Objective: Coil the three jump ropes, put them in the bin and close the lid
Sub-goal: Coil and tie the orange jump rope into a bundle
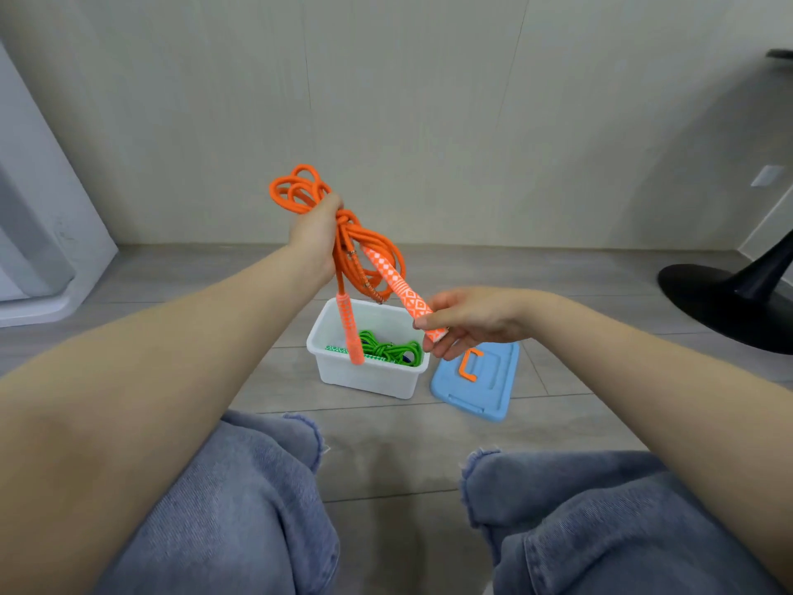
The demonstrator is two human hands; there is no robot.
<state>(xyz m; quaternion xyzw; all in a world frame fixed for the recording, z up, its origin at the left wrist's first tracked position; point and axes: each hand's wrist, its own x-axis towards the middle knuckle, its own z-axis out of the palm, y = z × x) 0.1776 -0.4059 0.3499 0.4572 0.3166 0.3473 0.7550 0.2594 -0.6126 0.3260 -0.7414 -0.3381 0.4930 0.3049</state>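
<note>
Left hand (pixel 315 238) raised, fingers curled — right hand (pixel 467 319) pinching

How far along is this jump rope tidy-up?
A green rope already lies in the white bin. The left hand grips the coiled orange rope; the right hand holds one handle. The blue lid lies beside the bin.

Coiled orange jump rope (pixel 343 216) held above the open white bin (pixel 369 375); a green rope (pixel 388 349) lies inside; blue lid (pixel 474 382) lies flat just beside.
</note>
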